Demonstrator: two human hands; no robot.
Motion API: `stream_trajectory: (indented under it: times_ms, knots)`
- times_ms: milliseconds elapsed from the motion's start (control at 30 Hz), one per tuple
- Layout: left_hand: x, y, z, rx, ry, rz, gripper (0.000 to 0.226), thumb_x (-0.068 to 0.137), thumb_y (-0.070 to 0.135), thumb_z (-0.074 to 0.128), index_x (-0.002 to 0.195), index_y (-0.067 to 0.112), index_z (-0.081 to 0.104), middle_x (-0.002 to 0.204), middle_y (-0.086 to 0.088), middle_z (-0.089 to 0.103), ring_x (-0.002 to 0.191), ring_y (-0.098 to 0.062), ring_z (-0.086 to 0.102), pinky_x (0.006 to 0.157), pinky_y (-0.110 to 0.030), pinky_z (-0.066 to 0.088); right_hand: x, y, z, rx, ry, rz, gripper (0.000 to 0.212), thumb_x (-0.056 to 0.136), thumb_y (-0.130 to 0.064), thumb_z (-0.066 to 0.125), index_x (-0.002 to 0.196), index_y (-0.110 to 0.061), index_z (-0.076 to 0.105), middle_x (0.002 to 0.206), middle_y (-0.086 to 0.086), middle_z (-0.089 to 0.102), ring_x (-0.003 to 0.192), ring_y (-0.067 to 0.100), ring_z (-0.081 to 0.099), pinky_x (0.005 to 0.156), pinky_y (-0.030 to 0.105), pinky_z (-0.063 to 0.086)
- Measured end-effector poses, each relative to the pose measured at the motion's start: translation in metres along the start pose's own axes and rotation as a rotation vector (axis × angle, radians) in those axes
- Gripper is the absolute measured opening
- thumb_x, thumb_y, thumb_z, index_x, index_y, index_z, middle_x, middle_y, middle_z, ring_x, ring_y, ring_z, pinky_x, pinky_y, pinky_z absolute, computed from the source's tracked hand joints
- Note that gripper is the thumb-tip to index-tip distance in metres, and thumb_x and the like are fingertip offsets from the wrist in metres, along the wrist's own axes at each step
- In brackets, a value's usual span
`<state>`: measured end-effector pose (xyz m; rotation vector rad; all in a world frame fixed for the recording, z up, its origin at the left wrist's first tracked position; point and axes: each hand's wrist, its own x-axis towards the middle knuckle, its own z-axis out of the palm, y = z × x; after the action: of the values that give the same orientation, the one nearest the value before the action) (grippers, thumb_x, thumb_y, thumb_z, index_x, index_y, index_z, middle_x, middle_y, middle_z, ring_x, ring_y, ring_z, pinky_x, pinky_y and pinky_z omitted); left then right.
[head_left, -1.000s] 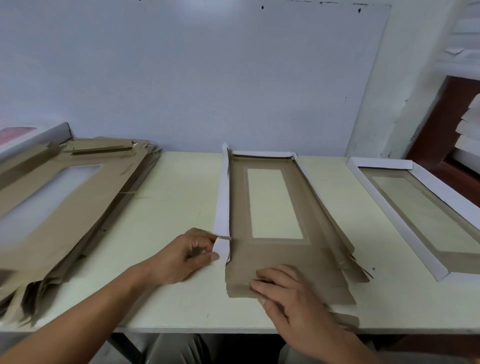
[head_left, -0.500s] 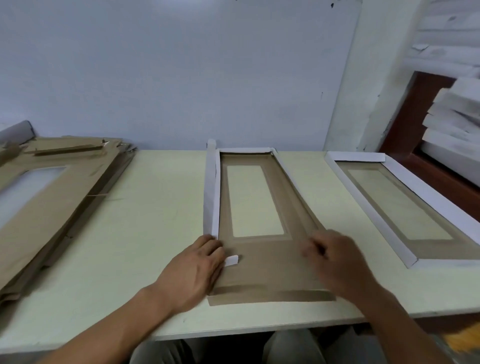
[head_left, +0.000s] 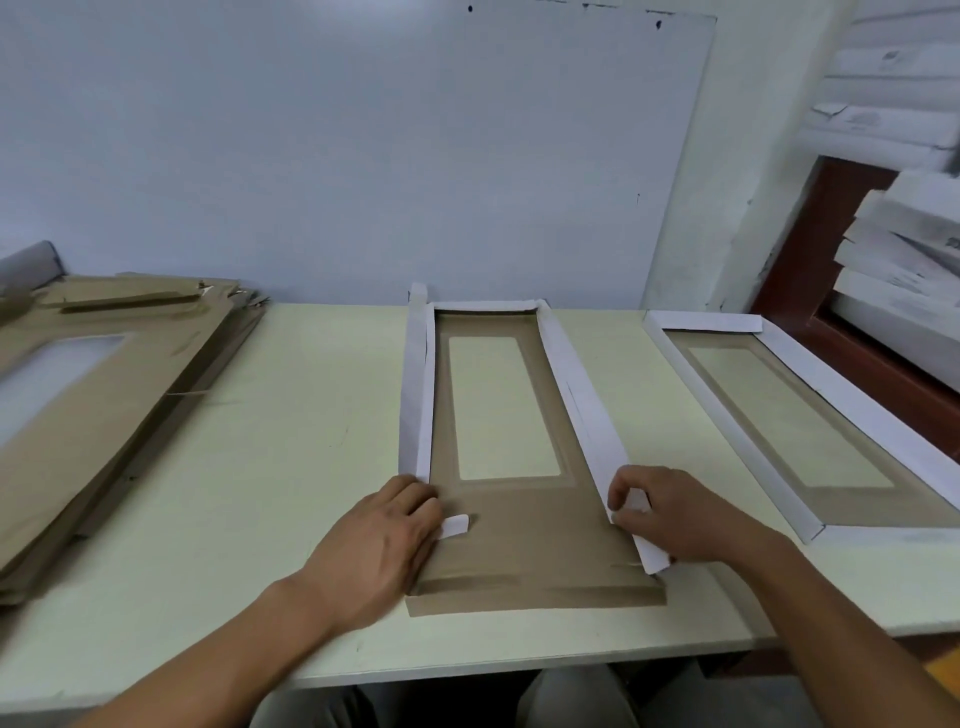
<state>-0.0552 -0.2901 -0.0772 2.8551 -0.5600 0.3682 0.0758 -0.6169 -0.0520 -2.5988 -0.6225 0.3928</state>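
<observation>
On the left of the desk (head_left: 291, 467), the stack of flat brown sheets (head_left: 93, 426) is as it was, cut off by the frame edge. The left hand (head_left: 384, 540), which a second ago pinched the left flap (head_left: 415, 395), now lies flat with straight fingers on the near left corner of the cardboard sheet (head_left: 530, 545) in the middle of the desk. That flap stands up on its own, and its small white tab (head_left: 456, 525) pokes out past the fingertips.

The right hand (head_left: 670, 514) has left the near end of the sheet and now pinches the right flap (head_left: 582, 405), which has come up to show its white face. Judging by this, both long sides are raised, and the near end, still flat, is left to fold.

The hands hide both near corners, so I cannot tell whether a tab on the right is tucked in. The finished lid (head_left: 727, 421) runs off the right edge, and the white boxes (head_left: 893, 249) piled beyond it are blurred.
</observation>
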Motion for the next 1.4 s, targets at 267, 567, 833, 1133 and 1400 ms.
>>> stream_trajectory:
  times_ms: [267,567,833,1133,1400]
  knots:
    - [-0.002,0.001,-0.002,0.066,0.010,-0.026,0.017,0.098,0.027,0.037,0.090,0.021,0.051,0.105,0.003,0.057,0.096,-0.021,0.054,0.070,-0.033,0.049,-0.015,0.001,-0.041,0.161,-0.395,-0.006,0.040,0.078,-0.013,0.055,0.101,-0.039,0.073,0.073,-0.013,0.065,0.062,0.003,0.054,0.061,0.017,0.044]
    - [0.008,0.006,-0.012,-0.179,0.017,-0.025,0.024,0.103,0.034,0.038,0.121,0.029,0.053,0.087,0.018,0.038,0.079,-0.009,0.043,0.070,-0.025,0.043,-0.004,0.003,-0.015,-0.025,-0.156,-0.131,0.023,0.096,-0.043,0.062,0.076,-0.033,0.069,0.063,-0.018,0.060,0.056,0.000,0.052,0.057,0.015,0.040]
    - [0.004,-0.004,-0.027,-0.173,-0.150,0.122,0.031,0.091,0.001,0.050,0.113,0.017,0.066,0.101,0.002,0.065,0.100,-0.015,0.057,0.085,-0.030,0.051,-0.012,0.014,0.020,-0.206,0.239,-0.304,0.027,0.103,-0.034,0.047,0.119,-0.028,0.069,0.086,-0.010,0.059,0.074,0.013,0.058,0.068,0.030,0.047]
    - [-0.009,0.006,-0.031,-0.251,-0.223,0.214,0.031,0.102,0.024,0.048,0.128,0.012,0.059,0.153,0.010,0.039,0.148,-0.001,0.017,0.120,-0.021,0.015,-0.016,0.017,0.014,-0.264,0.360,-0.506,0.035,0.098,-0.036,0.049,0.124,-0.026,0.071,0.090,0.000,0.045,0.074,0.016,0.047,0.050,0.029,0.048]
    - [-0.004,0.025,-0.021,-0.399,0.219,-0.190,0.021,0.098,0.023,0.054,0.079,0.015,0.053,0.093,0.010,0.048,0.088,-0.008,0.050,0.075,-0.014,0.038,-0.015,0.015,0.001,0.130,0.147,-0.314,0.040,0.085,-0.005,0.077,0.105,-0.039,0.072,0.087,-0.015,0.069,0.081,0.008,0.066,0.071,0.016,0.050]
